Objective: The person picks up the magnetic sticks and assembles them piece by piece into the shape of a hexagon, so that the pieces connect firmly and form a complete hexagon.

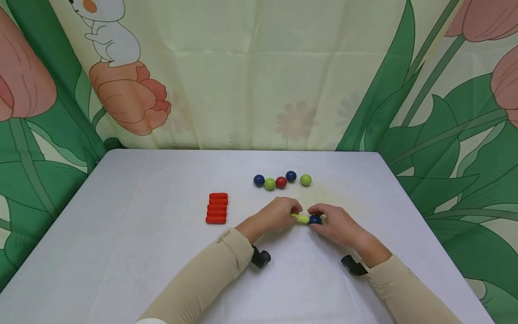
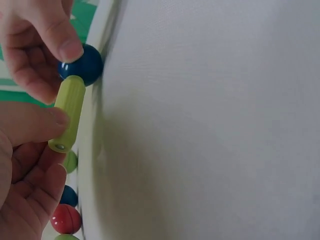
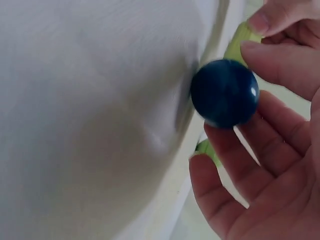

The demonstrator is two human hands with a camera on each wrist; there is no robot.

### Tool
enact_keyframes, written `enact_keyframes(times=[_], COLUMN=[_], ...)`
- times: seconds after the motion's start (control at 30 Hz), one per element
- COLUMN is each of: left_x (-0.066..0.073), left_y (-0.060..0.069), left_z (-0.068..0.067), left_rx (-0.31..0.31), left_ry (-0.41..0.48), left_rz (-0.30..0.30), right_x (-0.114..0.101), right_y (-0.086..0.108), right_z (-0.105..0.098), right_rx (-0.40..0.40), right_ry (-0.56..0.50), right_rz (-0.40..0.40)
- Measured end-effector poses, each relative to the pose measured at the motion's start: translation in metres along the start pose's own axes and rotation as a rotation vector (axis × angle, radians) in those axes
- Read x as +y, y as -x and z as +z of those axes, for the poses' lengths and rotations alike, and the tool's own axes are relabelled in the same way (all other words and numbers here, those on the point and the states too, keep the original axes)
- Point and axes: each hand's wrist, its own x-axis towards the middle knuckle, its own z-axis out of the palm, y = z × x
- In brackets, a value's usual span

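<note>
My left hand (image 1: 279,214) pinches a yellow-green ribbed rod (image 1: 300,218) between thumb and fingers; the rod's near end, with a small metal spot, shows in the left wrist view. A dark blue ball (image 1: 315,219) touches the rod's other end. My right hand (image 1: 339,226) holds this ball, with its thumb and fingers around it. In the right wrist view the ball (image 3: 225,93) hides part of the rod (image 3: 242,44). The left wrist view shows the rod (image 2: 69,114) meeting the ball (image 2: 86,65) end-on.
Several red rods (image 1: 216,207) lie stacked in a column left of the hands. Behind the hands is a row of balls: blue (image 1: 259,180), green (image 1: 270,183), red (image 1: 281,182), blue (image 1: 291,176) and green (image 1: 305,180). A patterned curtain (image 1: 259,81) hangs behind the white table (image 1: 141,216).
</note>
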Motion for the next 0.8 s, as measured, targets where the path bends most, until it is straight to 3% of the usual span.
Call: enact_keyframes(times=[0.2,0.33,0.57,0.8], left_x=[0.0,-0.003,-0.018,-0.045], left_y=[-0.001,0.002,0.02,0.044], left_z=[0.002,-0.003,-0.031,-0.056], left_rx=[0.038,0.043,0.051,0.098], left_ry=[0.052,0.074,0.079,0.05], left_rz=[-0.019,-0.046,-0.1,-0.182], right_x=[0.001,0.005,0.009,0.012], right_y=[-0.004,-0.003,0.002,0.003], right_z=[0.004,0.005,0.003,0.003], right_rx=[0.032,0.042,0.061,0.071], right_ry=[0.041,0.063,0.081,0.08], right_rz=[0.007,0.002,0.011,-0.002])
